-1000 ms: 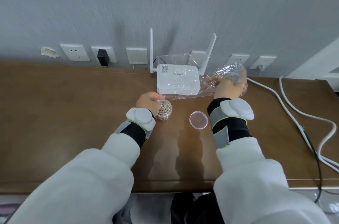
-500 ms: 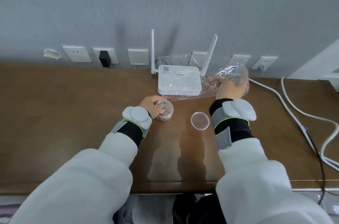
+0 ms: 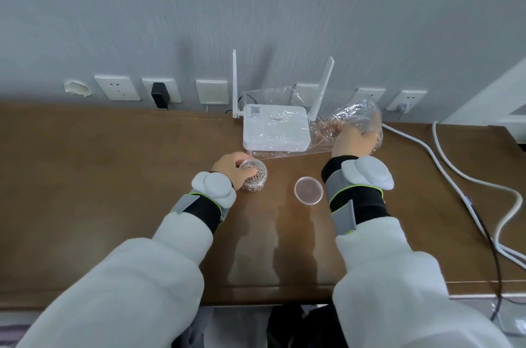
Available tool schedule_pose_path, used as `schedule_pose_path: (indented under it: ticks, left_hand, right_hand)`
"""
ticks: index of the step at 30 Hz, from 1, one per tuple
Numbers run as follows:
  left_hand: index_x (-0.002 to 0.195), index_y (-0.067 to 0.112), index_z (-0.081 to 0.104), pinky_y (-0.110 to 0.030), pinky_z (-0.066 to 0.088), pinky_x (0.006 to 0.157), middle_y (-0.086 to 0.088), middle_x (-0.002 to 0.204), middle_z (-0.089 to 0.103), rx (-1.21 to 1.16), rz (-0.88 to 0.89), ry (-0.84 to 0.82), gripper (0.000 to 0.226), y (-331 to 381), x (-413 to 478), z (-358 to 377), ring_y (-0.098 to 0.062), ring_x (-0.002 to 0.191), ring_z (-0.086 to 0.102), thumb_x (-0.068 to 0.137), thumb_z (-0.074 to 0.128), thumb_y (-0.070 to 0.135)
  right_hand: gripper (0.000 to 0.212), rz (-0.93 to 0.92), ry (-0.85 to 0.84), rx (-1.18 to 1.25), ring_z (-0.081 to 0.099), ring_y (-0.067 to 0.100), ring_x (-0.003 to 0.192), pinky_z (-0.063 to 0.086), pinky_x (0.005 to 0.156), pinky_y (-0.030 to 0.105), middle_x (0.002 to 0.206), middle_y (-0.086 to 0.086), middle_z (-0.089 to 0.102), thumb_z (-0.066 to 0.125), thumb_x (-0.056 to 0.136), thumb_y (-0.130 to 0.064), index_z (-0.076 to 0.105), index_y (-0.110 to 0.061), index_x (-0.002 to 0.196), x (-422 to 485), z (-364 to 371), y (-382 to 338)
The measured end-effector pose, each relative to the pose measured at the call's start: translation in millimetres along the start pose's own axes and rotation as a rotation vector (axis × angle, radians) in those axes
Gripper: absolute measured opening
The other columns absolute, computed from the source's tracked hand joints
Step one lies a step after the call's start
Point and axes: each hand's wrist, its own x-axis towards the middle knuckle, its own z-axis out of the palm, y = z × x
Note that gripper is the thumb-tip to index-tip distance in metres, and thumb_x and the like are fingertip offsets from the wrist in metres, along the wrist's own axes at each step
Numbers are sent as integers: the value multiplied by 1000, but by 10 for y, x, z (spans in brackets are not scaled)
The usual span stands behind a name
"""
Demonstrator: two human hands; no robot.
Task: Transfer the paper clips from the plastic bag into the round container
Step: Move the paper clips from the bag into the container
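Clear plastic bag [image 3: 353, 122] crumpled at the back right of the wooden table [image 3: 113, 176], draped partly over the white router [image 3: 274, 128]; right hand [image 3: 351, 141] inside it, fingers hidden, so grip impossible to judge. Paper clips [image 3: 331, 131] only faintly visible through the film. Left hand [image 3: 230, 167] curled around the round container [image 3: 254, 178], fingertips at its rim, partly covering it; already nearly full of clips. Lid [image 3: 308, 190] flat, just right of it.
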Motion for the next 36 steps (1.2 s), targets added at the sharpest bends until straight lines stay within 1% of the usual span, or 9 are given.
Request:
schedule_pose_path:
  ticks: [4, 8, 14, 18, 22, 27, 31, 33, 36]
  left_hand:
    - [114, 16, 63, -35, 45, 98, -5, 116, 66, -1, -23, -59, 33, 28, 7, -56, -22, 108, 60, 83, 67, 27]
    - [121, 30, 57, -35, 38, 105, 3, 123, 59, -51, 49, -80, 58, 199, -50, -116, -16, 116, 49, 68, 79, 39]
    - [99, 29, 63, -21, 43, 89, 5, 99, 66, -523, 139, -141, 25, 479, -204, -181, -5, 95, 62, 78, 73, 20]
    - [96, 32, 65, -16, 42, 70, 17, 84, 69, -557, 157, -120, 14, 652, -302, -168, 16, 64, 60, 85, 61, 40]
    - [89, 28, 66, -9, 43, 55, 14, 80, 67, -652, 175, -14, 10, 795, -371, -231, 11, 60, 61, 90, 56, 31]
    - [81, 16, 52, -15, 47, 68, 0, 97, 66, -792, 181, 84, 17, 848, -414, -288, -8, 78, 62, 96, 46, 13]
    - [74, 17, 39, -15, 52, 78, -4, 120, 60, -1028, 249, 38, 26, 900, -390, -366, -21, 102, 62, 99, 37, 11]
    - [75, 18, 37, -17, 53, 80, -7, 124, 60, -1079, 261, 21, 26, 903, -358, -373, -21, 103, 64, 100, 33, 13]
    - [79, 17, 35, -18, 57, 73, -11, 121, 63, -1112, 256, 27, 24, 881, -317, -326, -18, 93, 69, 102, 28, 16]
  right_hand:
    - [75, 2, 10, 2, 55, -18, 46, 40, 40, 3, 100, -4, 49, 31, 77, 24, 36, -7, 144, -14, 7, 8]
    - [73, 20, 5, 17, 56, -15, 44, 43, 40, 6, 93, -6, 52, 32, 78, 24, 37, -7, 143, -12, 21, 10]
    - [76, 215, 16, 240, 64, 11, 45, 50, 42, 20, 89, 15, 61, 37, 83, 20, 37, -25, 144, 50, 116, -9]
    - [72, 289, -84, 333, 69, 21, 62, 57, 53, 29, 108, 23, 56, 36, 86, 20, 41, -28, 141, -59, 214, 47]
    - [64, 367, -172, 344, 67, 27, 77, 59, 59, 30, 116, 25, 55, 39, 90, 16, 39, -25, 139, -226, 312, 95]
    - [57, 422, -239, 384, 67, 26, 92, 58, 72, 31, 106, 15, 63, 49, 92, 4, 39, -24, 140, -304, 294, 108]
    - [35, 442, -209, 179, 48, 18, 127, 38, 104, 35, 125, 1, 57, 57, 93, -24, 57, -22, 127, -265, 260, 169]
    - [46, 492, -202, 131, 35, 15, 137, 26, 113, 35, 142, -1, 47, 57, 92, -33, 51, -19, 136, -256, 238, 221]
    - [46, 566, -114, 219, 35, 16, 138, 28, 115, 35, 145, 2, 42, 60, 91, -31, 50, -14, 133, -213, 213, 268]
